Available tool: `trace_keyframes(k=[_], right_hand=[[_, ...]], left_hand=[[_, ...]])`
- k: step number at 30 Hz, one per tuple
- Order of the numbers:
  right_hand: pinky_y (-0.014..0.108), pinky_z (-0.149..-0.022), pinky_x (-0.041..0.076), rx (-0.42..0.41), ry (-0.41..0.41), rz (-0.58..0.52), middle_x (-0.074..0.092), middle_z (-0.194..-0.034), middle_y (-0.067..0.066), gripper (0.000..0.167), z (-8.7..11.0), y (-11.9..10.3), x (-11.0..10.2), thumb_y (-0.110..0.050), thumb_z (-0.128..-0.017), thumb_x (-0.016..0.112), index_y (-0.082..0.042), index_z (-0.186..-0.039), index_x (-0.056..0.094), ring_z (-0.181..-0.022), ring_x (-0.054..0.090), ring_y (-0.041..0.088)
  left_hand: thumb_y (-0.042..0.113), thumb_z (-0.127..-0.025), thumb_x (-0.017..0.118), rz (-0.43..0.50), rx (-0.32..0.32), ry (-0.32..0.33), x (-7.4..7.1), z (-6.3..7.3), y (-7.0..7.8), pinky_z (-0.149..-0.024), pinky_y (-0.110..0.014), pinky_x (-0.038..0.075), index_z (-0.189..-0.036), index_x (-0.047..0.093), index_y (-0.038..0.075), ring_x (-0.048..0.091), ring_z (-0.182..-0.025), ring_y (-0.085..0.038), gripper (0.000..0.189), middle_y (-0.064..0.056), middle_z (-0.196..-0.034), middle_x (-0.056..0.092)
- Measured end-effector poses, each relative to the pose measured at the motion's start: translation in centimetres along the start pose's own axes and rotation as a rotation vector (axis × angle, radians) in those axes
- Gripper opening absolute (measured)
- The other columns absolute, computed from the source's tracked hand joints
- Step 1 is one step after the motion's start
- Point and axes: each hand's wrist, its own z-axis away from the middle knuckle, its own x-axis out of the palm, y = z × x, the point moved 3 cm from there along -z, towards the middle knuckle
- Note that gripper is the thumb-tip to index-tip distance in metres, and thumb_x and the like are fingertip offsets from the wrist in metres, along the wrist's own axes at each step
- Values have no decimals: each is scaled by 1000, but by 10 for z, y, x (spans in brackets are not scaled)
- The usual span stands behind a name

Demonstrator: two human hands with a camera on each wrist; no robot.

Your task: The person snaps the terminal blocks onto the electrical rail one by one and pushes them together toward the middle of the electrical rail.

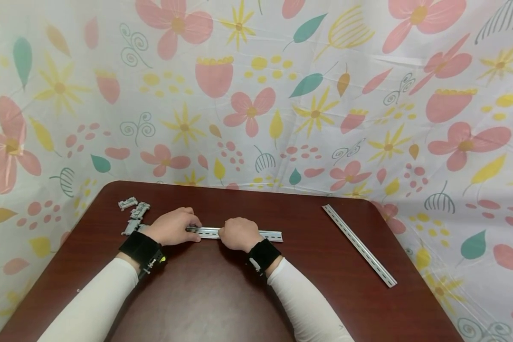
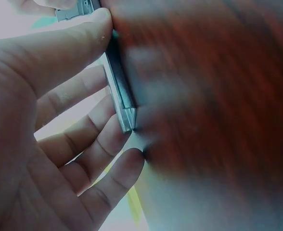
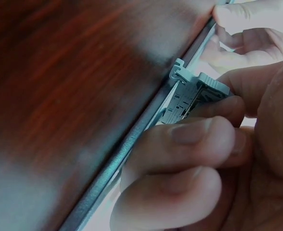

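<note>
The left hand [image 1: 174, 227] pinches one end of a slotted metal rail [image 1: 271, 235], which runs along the far edge of the surface [image 1: 196, 304], set in from it. The right hand [image 1: 241, 234] grips a grey block [image 3: 182, 100], its hooked end at the rail. More grey blocks [image 1: 140, 210] lie near the far-left corner; a second rail [image 1: 359, 245] slants near the right edge.

rail [image 1: 208, 232] shiny metal; block [image 3: 179, 102] matt plastic; tabletop [image 1: 196, 294] glossy wood (grain showing); sleeves [image 1: 90, 301] cloth
</note>
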Motion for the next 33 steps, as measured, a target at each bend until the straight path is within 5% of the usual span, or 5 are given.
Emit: trace_keyframes(k=[9, 17, 33], right_hand=[[47, -64, 59, -10, 7, 15, 75, -90, 5, 43, 0, -2, 0, -34, -114, 57, -17, -80, 77, -76, 69, 20], [43, -58, 54, -17, -1, 0, 66, -77, 2, 49, 2, -1, 0, -32, -114, 55, -18, -70, 70, -69, 63, 18], [44, -59, 55, -16, 2, 4, 69, -81, 4, 48, 2, -1, -1, -33, -114, 55, -17, -72, 71, -70, 63, 18]], left_hand=[[37, -94, 91, -39, 1, 21, -3, 5, -4, -83, -38, 57, -120, 86, 18, 64, -98, -13, 32, 8, -104, 67], [36, -99, 87, -19, 28, 71, -18, 21, -13, -83, -41, 58, -124, 84, 12, 66, -97, -19, 35, 1, -106, 70], [35, -101, 85, -19, -103, 160, -55, 56, -55, -87, -54, 59, -133, 80, 6, 66, -108, -31, 43, -11, -119, 70]])
